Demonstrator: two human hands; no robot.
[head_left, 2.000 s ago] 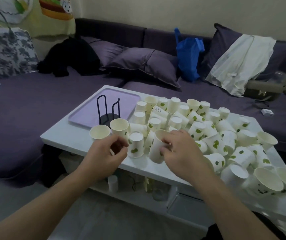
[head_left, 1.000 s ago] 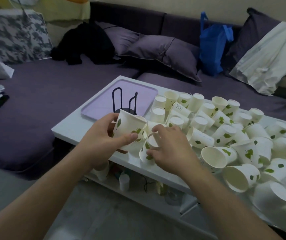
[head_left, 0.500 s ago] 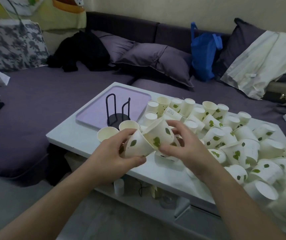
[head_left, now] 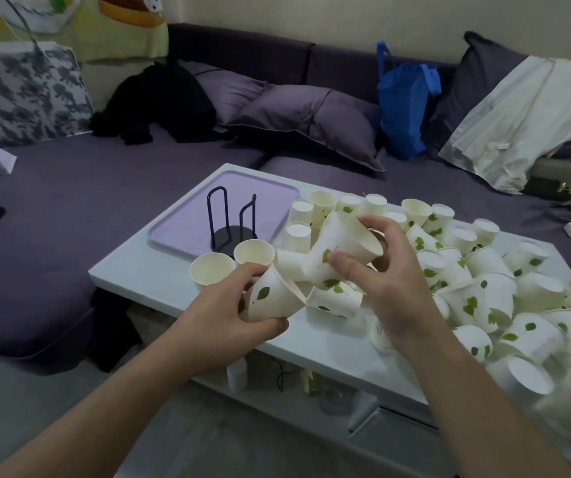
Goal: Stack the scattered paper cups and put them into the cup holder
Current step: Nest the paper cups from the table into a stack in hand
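Observation:
My left hand (head_left: 228, 305) grips a white paper cup with green leaves (head_left: 270, 298), tilted with its mouth toward the right. My right hand (head_left: 391, 274) holds a second paper cup (head_left: 341, 250) a little higher, its base pointing up right and its mouth down left, just above the left cup's rim. The black wire cup holder (head_left: 232, 222) stands empty on a lilac tray (head_left: 187, 225) behind my left hand. Two upright cups (head_left: 212, 269) stand in front of the holder. Several scattered cups (head_left: 484, 288) cover the right part of the white table (head_left: 159, 267).
A purple sofa with cushions (head_left: 297, 119), a blue bag (head_left: 404, 108), black clothing (head_left: 159, 101) and a white cloth (head_left: 525, 122) surrounds the table. Small items sit on the shelf under the table (head_left: 311, 381).
Both hands lifted a cup each off the table. The right-hand cup has risen and tipped over, its mouth now facing the left-hand cup.

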